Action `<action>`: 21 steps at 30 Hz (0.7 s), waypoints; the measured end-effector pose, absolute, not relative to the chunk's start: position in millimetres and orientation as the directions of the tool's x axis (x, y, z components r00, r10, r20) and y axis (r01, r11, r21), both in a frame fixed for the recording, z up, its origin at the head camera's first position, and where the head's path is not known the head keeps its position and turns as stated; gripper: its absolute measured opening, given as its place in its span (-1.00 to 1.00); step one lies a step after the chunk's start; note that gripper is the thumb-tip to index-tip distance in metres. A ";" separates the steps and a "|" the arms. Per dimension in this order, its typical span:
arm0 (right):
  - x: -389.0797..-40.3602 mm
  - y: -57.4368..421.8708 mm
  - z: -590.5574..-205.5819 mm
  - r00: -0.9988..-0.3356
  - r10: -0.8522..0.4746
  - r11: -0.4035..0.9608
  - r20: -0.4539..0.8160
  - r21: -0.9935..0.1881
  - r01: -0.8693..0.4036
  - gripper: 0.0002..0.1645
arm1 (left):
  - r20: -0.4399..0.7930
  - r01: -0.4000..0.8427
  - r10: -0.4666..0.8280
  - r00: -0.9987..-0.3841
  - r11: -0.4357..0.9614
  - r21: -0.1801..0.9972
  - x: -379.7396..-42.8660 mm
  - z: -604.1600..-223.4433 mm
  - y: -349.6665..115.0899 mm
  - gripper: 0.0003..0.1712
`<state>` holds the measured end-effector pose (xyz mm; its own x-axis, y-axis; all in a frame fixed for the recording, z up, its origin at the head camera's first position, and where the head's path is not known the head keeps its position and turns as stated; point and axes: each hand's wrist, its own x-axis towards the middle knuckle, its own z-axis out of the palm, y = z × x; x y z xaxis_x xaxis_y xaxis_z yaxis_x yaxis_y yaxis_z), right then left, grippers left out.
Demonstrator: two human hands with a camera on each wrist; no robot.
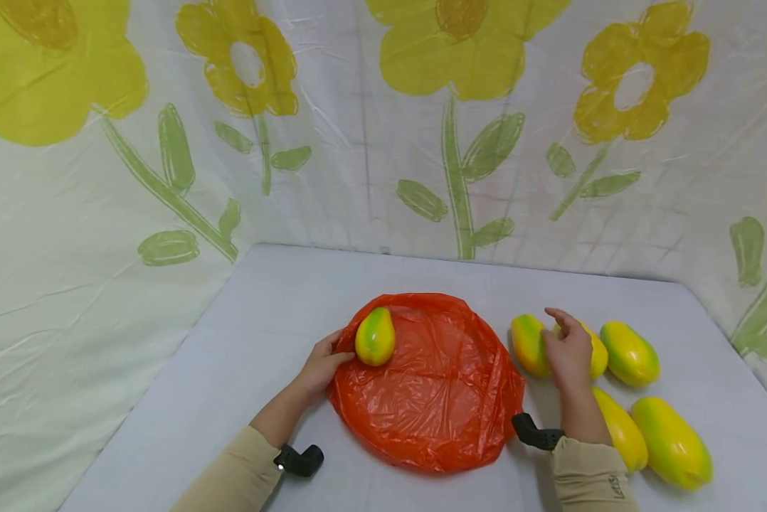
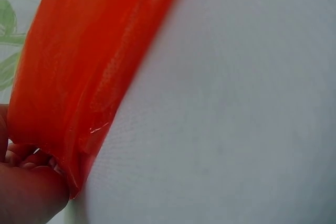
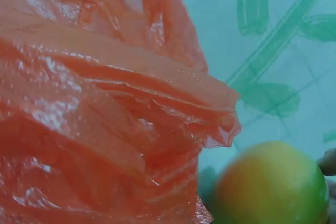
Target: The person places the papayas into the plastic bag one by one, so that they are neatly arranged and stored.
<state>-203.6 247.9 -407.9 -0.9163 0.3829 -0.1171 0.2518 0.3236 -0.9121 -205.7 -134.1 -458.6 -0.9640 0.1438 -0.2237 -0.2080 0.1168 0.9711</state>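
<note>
A red plastic bag (image 1: 431,391) lies spread with its mouth turned up, and a yellow-green papaya (image 1: 376,340) sits inside at its left rim. My left hand (image 1: 319,368) grips that rim, thumb over the edge beside the fruit. In the left wrist view the film (image 2: 79,72) bunches at the curled fingers. My right hand (image 1: 570,353) is over the papayas right of the bag, index finger extended. Closest to it is an orange-tinged papaya (image 1: 528,345); another papaya (image 1: 598,353) is partly hidden behind the hand. In the right wrist view fingertips (image 3: 329,162) reach a papaya's side (image 3: 270,187).
Further papayas lie at the right: one at the back (image 1: 630,353), one near the right sleeve (image 1: 622,430) and one at the front right (image 1: 673,442). A white cloth covers the table (image 1: 255,320). Behind it hangs a flower-printed curtain (image 1: 345,178).
</note>
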 end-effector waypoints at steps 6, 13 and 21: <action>-202.9 247.3 -411.7 -0.937 0.342 0.339 -0.072 -0.920 0.195 -0.45 | -0.230 -0.215 0.146 -0.962 0.109 0.971 -206.0 -459.3 -134.2 -0.44; -202.5 241.0 -421.8 -0.937 0.304 0.337 -0.172 -0.901 0.274 -0.34 | -0.221 -0.202 0.151 -0.964 0.131 0.971 -205.4 -458.4 -133.6 -0.45; -203.5 236.8 -434.5 -0.938 0.288 0.275 -0.190 -0.922 0.271 -0.23 | -0.230 -0.215 0.139 -0.963 0.114 0.970 -204.5 -456.2 -133.0 -0.45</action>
<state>-203.5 236.8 -434.5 -0.9385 0.2883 -0.1901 0.2712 0.2748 -0.9225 -204.5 -133.0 -456.2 -0.9633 0.1389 -0.2298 -0.2149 0.1144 0.9699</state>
